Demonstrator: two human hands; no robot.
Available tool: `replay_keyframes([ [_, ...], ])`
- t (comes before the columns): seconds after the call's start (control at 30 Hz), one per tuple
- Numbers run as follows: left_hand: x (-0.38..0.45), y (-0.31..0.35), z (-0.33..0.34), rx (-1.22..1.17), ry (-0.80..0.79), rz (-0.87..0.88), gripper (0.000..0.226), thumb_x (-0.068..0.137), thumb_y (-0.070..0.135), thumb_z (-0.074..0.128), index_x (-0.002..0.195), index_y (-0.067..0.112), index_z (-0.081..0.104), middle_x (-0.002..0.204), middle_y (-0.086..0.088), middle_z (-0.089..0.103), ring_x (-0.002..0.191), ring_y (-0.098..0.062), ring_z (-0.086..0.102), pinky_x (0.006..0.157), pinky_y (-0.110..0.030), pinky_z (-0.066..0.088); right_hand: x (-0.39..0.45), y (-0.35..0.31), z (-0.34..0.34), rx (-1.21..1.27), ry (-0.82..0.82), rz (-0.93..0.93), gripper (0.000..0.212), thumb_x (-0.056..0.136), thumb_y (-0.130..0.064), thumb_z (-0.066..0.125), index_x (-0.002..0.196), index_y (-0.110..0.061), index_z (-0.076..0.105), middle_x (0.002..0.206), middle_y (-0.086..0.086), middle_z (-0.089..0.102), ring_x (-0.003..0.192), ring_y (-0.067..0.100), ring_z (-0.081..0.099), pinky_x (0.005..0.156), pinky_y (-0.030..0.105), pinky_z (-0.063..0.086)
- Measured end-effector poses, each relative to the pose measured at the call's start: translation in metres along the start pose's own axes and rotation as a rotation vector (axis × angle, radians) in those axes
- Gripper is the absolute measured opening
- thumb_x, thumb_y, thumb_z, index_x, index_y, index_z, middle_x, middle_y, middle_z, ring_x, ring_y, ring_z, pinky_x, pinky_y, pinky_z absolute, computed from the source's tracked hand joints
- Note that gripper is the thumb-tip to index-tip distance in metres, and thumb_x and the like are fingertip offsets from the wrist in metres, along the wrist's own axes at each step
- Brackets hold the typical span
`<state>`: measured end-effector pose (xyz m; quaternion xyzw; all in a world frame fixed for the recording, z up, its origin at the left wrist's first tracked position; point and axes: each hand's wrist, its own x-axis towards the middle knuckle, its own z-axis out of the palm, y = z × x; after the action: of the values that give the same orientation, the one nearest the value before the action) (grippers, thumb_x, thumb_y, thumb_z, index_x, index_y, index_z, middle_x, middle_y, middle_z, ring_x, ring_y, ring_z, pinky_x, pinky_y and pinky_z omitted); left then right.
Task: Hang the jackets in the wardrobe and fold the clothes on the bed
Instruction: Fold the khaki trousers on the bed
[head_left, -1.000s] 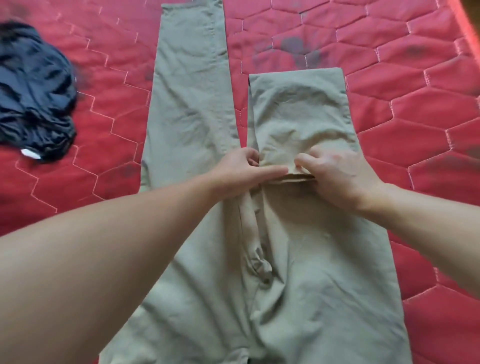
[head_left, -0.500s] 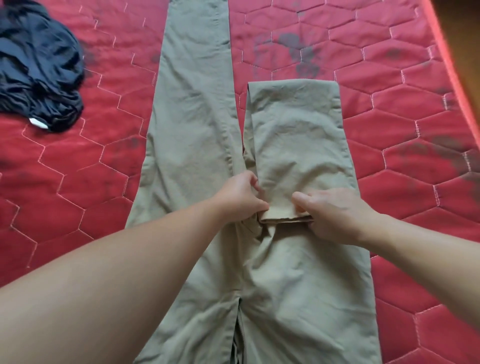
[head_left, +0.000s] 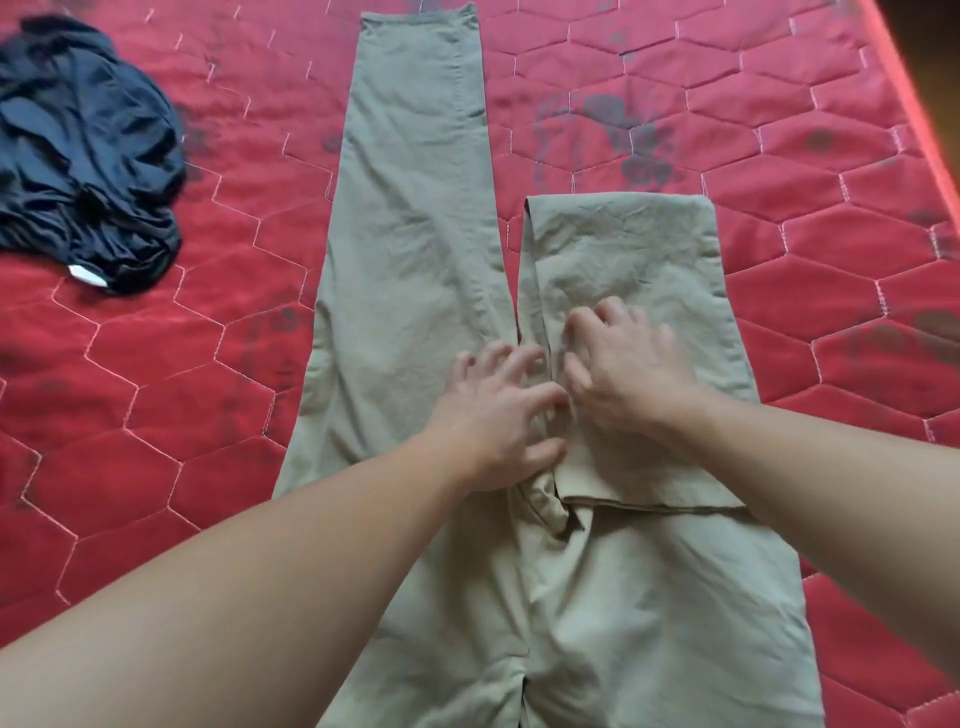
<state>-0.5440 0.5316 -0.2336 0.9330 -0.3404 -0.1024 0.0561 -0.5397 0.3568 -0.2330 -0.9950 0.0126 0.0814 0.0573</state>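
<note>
Left hand (head_left: 501, 415) and right hand (head_left: 623, 371), fingers spread and holding nothing, are pressed side by side on khaki trousers (head_left: 415, 234) laid on a red quilted bed (head_left: 779, 104). Beyond the right hand, one leg is folded back. Far left, a dark garment (head_left: 83, 156) carries a white label (head_left: 87, 274), illegible; the waistband is cut off.

You've got a red quilted mattress (head_left: 779, 130) with pale hexagon stitching under everything, and it's got dark smudgy stains here and there (biggest patch near the top middle). Brown floor (head_left: 935, 78) shows past its right edge.
</note>
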Motion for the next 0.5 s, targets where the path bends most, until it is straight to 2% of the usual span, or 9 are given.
replay_keyframes([
  [0.03,0.003,-0.004,0.002,0.017,0.001,0.064,0.052,0.077,0.068,0.052,0.124,0.045,0.048,0.157,0.005,0.021,0.144,-0.024,0.012,0.113,-0.047,0.010,0.011,0.000,0.001,-0.010,0.010,0.017,0.045,0.090,-0.044,0.038,0.132,-0.029,0.039,0.140,0.005,0.039,0.127,0.028,0.037,0.093,0.046,0.036],
  [0.1,0.013,-0.011,0.005,0.000,-0.031,0.149,0.058,0.074,0.068,0.053,0.125,0.044,0.045,0.163,0.004,0.005,0.149,-0.020,-0.003,0.117,-0.050,-0.005,0.033,0.001,0.002,-0.047,-0.037,0.037,0.057,0.093,-0.043,0.035,0.147,-0.032,0.020,0.158,0.002,0.016,0.143,0.028,0.019,0.106,0.051,0.026],
  [0.17,0.024,-0.017,0.009,-0.031,-0.060,0.191,0.062,0.069,0.070,0.054,0.122,0.041,0.042,0.163,0.000,0.004,0.149,-0.019,-0.005,0.117,-0.050,-0.008,0.054,0.005,0.003,-0.072,-0.064,0.045,0.060,0.095,-0.040,0.030,0.151,-0.034,0.009,0.163,-0.004,0.001,0.148,0.026,0.005,0.113,0.056,0.016],
  [0.33,0.026,-0.021,0.027,-0.070,0.031,0.185,0.062,0.060,0.073,0.049,0.112,0.039,0.044,0.160,0.001,0.020,0.149,-0.020,0.004,0.119,-0.050,0.000,0.112,0.016,0.004,-0.066,-0.045,0.042,0.059,0.096,-0.049,0.022,0.152,-0.037,0.006,0.163,-0.006,-0.003,0.149,0.024,-0.001,0.111,0.063,0.007],
  [0.43,0.026,-0.022,0.032,-0.074,0.076,0.198,0.063,0.058,0.073,0.048,0.110,0.038,0.045,0.158,0.001,0.026,0.149,-0.022,0.011,0.118,-0.052,0.008,0.133,0.029,0.004,-0.084,-0.060,0.025,0.061,0.094,-0.058,0.018,0.152,-0.039,0.006,0.163,-0.003,0.000,0.149,0.023,0.001,0.113,0.061,0.005],
  [0.5,0.026,-0.022,0.031,-0.090,0.064,0.201,0.064,0.058,0.074,0.049,0.111,0.038,0.045,0.158,0.001,0.025,0.149,-0.023,0.011,0.117,-0.054,0.010,0.129,0.055,0.005,-0.092,-0.024,0.114,0.067,0.091,-0.066,0.016,0.152,-0.039,0.007,0.163,0.000,0.000,0.149,0.021,0.000,0.115,0.058,0.004],
])
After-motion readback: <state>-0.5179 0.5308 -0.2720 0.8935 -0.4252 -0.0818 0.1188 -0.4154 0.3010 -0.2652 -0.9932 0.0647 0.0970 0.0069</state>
